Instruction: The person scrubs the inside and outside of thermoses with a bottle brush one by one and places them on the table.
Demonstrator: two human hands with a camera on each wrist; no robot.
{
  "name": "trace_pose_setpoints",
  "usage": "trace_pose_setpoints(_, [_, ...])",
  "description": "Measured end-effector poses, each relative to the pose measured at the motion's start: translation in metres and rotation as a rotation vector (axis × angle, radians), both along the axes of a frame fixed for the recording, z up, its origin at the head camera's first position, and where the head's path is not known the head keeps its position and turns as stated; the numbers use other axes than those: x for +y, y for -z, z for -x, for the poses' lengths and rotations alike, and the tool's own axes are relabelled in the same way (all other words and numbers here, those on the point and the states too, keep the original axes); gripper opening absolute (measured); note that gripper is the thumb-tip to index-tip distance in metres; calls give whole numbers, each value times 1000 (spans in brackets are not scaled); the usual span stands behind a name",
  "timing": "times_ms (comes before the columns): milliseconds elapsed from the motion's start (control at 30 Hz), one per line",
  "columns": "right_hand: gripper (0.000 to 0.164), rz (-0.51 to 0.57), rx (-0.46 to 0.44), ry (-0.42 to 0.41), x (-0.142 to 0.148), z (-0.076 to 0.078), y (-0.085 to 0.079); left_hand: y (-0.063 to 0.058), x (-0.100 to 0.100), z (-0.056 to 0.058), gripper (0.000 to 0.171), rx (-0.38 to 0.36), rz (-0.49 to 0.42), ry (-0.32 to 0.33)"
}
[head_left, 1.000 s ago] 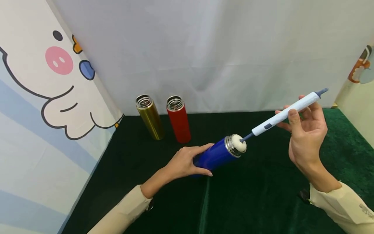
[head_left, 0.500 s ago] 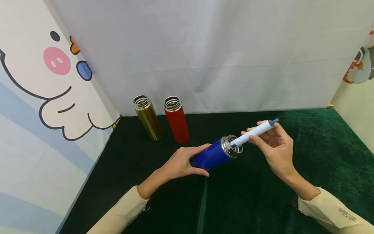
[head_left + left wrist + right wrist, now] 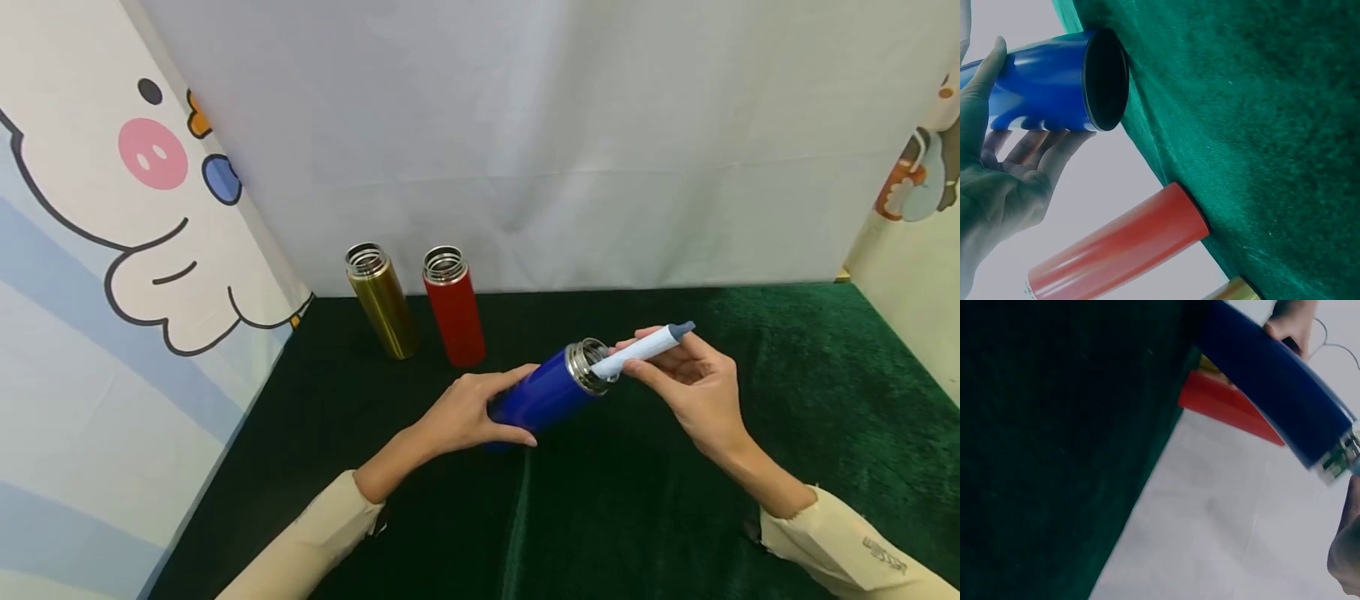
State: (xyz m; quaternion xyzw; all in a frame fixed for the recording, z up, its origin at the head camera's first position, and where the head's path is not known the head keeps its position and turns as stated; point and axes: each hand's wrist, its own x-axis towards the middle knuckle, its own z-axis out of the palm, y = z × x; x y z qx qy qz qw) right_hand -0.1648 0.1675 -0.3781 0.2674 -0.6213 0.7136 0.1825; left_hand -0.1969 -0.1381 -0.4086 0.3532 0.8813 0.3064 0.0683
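My left hand (image 3: 467, 414) grips the body of a blue thermos bottle (image 3: 542, 393), tilted with its steel mouth up and to the right. In the left wrist view the thumb and fingers wrap the blue bottle (image 3: 1047, 84), whose dark base faces the green cloth. My right hand (image 3: 693, 392) pinches the pale blue handle of a bottle brush (image 3: 641, 350) between thumb and fingers. The brush runs down into the bottle's mouth; its white sponge head is hidden inside. Only the tips of the right hand (image 3: 1349, 550) show at the right wrist view's edge.
An uncapped gold bottle (image 3: 385, 308) and an uncapped red bottle (image 3: 456, 312) stand upright behind the left hand. Dark green cloth (image 3: 637, 508) covers the table. A pale curtain (image 3: 570, 150) hangs behind, and a cartoon-print sheet (image 3: 150, 275) stands at the left.
My right hand has moved left and down, pushing the brush's sponge and part of its handle into the blue bottle. The left hand stays nearly where it was on the bottle.
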Motion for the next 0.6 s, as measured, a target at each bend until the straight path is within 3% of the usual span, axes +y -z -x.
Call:
trace_pose_setpoints(200, [31,168,-29,53,5,5,-14,-1,-1,0,90,-7,0,-10])
trace_pose_setpoints(267, [32,125,-33,48,4,3,-11,-2,0,-1,91,-1,9,-8])
trace_pose_setpoints(433, [31,-69,14,-65,6,-1,-9,-3,1,-3,90,6,15,-12])
trace_pose_setpoints(500, [32,-58,16,-65,11,-1,-15,-4,1,-4,90,3,8,-17])
trace_pose_setpoints(600, [32,47,16,-27,19,-1,-26,-3,2,-4,89,-2,9,-17])
